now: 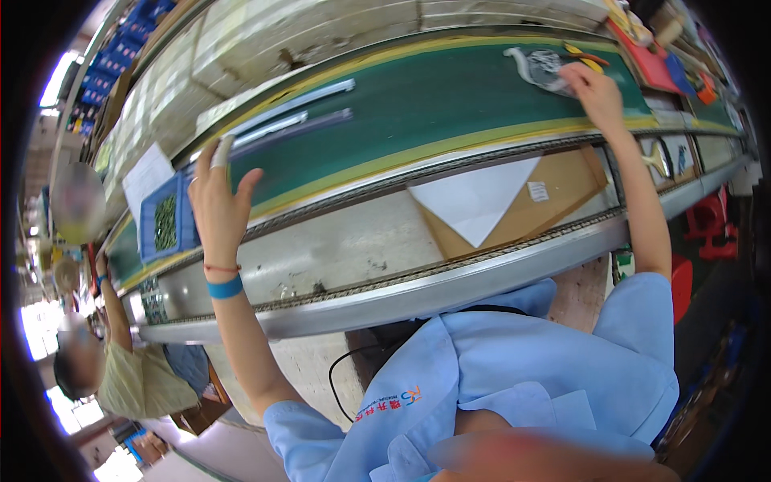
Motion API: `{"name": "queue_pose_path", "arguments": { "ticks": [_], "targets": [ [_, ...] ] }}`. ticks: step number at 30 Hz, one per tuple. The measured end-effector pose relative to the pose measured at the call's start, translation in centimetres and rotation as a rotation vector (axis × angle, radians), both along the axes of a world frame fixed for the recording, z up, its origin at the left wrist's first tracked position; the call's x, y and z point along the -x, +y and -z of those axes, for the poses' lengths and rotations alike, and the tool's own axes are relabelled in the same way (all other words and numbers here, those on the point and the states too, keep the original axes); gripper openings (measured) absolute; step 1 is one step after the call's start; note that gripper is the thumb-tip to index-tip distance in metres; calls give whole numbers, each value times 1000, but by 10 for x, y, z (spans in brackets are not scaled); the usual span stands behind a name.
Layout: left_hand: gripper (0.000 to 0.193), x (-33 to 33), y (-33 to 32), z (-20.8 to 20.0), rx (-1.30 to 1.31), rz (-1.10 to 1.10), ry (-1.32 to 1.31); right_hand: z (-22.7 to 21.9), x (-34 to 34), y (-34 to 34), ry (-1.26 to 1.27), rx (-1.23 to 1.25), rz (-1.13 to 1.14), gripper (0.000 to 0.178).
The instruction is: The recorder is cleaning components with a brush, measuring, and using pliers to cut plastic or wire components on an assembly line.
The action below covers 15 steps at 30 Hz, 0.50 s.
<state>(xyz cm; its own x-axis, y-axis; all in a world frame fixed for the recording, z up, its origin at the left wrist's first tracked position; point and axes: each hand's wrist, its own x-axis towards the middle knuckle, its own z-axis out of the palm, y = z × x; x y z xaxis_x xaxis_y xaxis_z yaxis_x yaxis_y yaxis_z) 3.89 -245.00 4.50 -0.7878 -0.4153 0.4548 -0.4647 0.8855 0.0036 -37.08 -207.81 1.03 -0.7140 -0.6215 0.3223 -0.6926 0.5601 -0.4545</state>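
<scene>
My left hand (218, 197) is raised over the left part of the green belt, fingers stretched and thumb apart. Pale coverings sit on some of its fingertips. Beside those fingertips lie several long, slim strips, among them a silvery one (301, 104) and a greyer one (321, 120); whether the hand touches them I cannot tell. Far right, my right hand (598, 96) has its fingers bent together at the edge of a clear plastic bag (542, 71) with small dark and light pieces in it. Orange-and-yellow handled pliers or cutters (590, 58) lie just beyond.
A blue bin (186, 210) of small green parts stands left of my left hand, by a white sheet (148, 178). Below the belt, a cardboard tray (554, 193) holds white sheet material. White foam boxes (265, 40) line the far side. Another person (148, 377) works at left.
</scene>
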Motion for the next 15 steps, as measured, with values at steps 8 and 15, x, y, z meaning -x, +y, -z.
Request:
{"name": "queue_pose_path", "arguments": {
  "ticks": [8,15],
  "targets": [
    [59,78,-42,55,-82,86,-164,-7,-12,26,-623,273,-98,17],
    [46,99,-31,53,83,36,-102,-2,9,40,-825,790,-230,26]
  ]
}}
